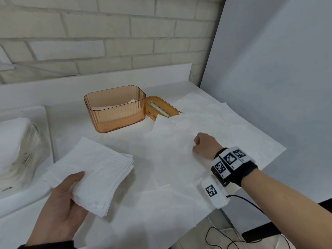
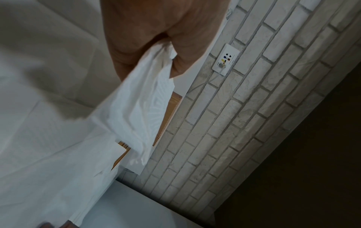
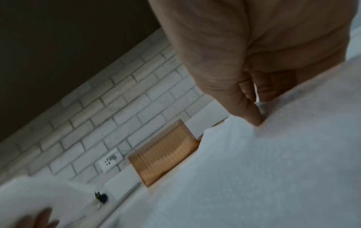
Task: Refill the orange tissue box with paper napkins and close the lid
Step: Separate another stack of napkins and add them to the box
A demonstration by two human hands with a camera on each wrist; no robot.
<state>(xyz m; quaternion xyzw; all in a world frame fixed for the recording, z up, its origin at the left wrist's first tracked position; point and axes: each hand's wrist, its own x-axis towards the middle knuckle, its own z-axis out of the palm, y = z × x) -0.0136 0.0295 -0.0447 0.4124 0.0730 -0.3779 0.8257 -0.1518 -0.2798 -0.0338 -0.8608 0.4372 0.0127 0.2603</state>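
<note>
— Napkins (image 1: 100, 178) are being gripped as 1 stack by the left hand (image 1: 59, 209), thumb on top. The right hand (image 1: 203, 146) is being rested on the sheet (image 1: 170, 168), fingers curled, seemingly pinching it.

— The orange tissue box (image 1: 115, 112) is standing open beyond, little inside, lid (image 1: 161, 106) lying beside it. Loading is judged next: the stack must be lowered in flat. A wall socket (image 2: 225, 59) is being shown only by the wrist views.

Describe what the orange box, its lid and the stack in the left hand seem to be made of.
Orange box: translucent ribbed plastic, probably; contents show through.
Lid: seemingly the same orange plastic, smooth, slotted.
Stack in the left hand: soft white embossed paper napkins, matte.
</note>
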